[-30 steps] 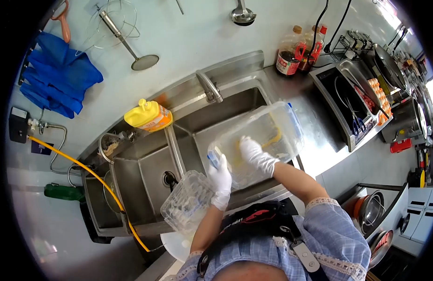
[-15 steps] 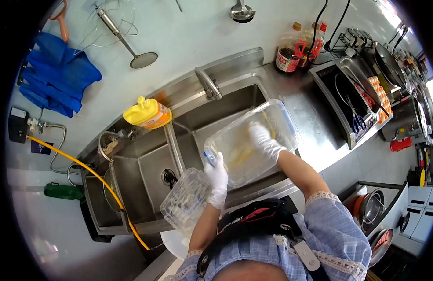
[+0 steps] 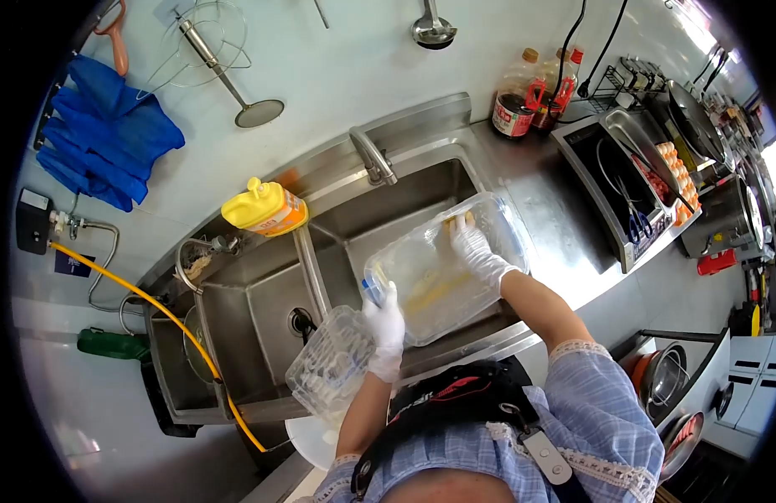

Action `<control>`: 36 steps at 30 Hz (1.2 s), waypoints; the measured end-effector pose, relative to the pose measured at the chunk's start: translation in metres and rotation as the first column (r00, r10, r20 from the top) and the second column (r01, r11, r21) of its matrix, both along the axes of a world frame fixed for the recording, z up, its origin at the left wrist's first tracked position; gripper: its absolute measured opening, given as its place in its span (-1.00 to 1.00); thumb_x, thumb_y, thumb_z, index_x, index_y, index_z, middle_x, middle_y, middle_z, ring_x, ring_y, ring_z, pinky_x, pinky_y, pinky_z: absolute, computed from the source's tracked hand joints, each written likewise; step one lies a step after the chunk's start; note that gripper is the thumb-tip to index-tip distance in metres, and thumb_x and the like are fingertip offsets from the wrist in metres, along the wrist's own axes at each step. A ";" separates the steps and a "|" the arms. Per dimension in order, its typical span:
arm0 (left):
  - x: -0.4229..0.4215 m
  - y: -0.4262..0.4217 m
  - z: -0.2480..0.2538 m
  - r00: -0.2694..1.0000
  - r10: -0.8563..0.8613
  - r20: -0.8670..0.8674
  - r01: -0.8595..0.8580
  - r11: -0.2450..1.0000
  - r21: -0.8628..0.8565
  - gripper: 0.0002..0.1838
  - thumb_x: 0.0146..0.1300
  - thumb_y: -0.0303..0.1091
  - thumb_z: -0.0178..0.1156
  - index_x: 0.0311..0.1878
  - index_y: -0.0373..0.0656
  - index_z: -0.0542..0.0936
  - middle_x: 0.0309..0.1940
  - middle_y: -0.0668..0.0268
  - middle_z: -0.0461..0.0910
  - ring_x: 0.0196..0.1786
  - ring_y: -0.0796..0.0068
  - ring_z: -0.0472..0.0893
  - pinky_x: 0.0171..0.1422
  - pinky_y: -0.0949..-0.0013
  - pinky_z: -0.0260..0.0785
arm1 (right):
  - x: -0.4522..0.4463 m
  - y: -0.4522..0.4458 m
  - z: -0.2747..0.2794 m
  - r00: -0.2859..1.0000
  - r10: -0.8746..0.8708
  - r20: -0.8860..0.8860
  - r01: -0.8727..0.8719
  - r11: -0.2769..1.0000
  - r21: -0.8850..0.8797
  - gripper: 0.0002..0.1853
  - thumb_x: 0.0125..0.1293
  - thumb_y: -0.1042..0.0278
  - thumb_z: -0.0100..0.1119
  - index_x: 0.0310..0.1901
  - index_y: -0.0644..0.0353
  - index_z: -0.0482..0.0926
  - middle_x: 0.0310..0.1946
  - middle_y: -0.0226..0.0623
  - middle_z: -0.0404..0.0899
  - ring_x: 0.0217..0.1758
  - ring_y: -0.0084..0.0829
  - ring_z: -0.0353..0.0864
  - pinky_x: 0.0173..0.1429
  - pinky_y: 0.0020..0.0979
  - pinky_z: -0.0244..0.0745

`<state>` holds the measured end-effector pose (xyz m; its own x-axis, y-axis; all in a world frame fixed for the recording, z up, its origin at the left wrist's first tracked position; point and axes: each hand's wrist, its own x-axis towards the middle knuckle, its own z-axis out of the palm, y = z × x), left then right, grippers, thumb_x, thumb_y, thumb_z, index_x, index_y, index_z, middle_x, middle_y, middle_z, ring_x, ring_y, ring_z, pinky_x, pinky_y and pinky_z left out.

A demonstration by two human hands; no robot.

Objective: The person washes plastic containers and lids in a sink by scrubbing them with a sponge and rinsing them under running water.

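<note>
A clear plastic storage box (image 3: 430, 272) sits over the right basin of the steel double sink (image 3: 323, 272), its see-through walls slightly cloudy, corners rounded, with blue latches (image 3: 373, 291) at its ends and a yellow smear (image 3: 438, 289) across its base. The gloved left hand (image 3: 383, 325) is clamped on the box's left end; the gloved right hand (image 3: 478, 253) reaches inside, fingers bunched at a yellowish patch, whether gripping anything I cannot tell. A ribbed clear plastic container (image 3: 327, 356) lies beside the left wrist.

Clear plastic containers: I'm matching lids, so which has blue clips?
The larger container, held by the left hand; the smaller container, to its left, shows no blue.
</note>
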<state>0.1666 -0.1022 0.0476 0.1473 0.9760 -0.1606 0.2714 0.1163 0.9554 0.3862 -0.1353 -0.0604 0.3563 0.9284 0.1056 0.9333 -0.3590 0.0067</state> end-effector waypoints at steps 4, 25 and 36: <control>0.003 -0.009 0.003 0.998 -0.036 -0.059 0.035 0.999 -0.015 -0.72 0.22 -0.34 0.18 -0.06 -0.31 0.55 -0.20 0.34 0.61 -0.20 0.59 0.53 -0.07 0.45 0.36 | -0.008 0.001 -0.026 0.946 -0.280 -0.165 0.276 0.960 -0.047 -0.64 0.18 0.47 -0.05 -0.05 0.57 0.43 -0.12 0.21 0.45 -0.16 -0.14 0.56 -0.13 -0.27 0.53; 0.002 -0.015 -0.011 0.998 -0.007 0.057 -0.004 0.983 0.185 -0.73 0.16 -0.42 0.23 -0.09 -0.30 0.48 -0.30 0.28 0.58 -0.28 0.51 0.52 -0.13 0.41 0.37 | -0.052 -0.013 -0.029 0.949 -0.313 -0.042 0.288 0.911 -0.297 -0.72 0.15 0.39 0.04 -0.11 0.23 0.56 -0.23 -0.15 0.60 -0.10 -0.29 0.55 0.04 -0.24 0.34; -0.004 0.014 -0.017 0.984 0.021 -0.176 0.019 0.975 0.220 -0.71 0.14 -0.25 0.24 -0.21 -0.28 0.51 -0.40 0.17 0.60 -0.36 0.30 0.58 -0.21 0.29 0.38 | -0.055 -0.029 -0.009 0.985 0.003 -0.171 -0.049 0.963 -0.265 -0.78 0.10 0.42 0.06 -0.22 0.24 0.62 -0.32 -0.18 0.61 -0.16 -0.14 0.58 -0.06 -0.19 0.46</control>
<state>0.1627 -0.0879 0.0303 0.1352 0.9902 0.0348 0.4375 -0.0911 0.8946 0.3310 -0.1640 -0.0694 0.3229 0.9235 -0.2072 0.9383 -0.3411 -0.0578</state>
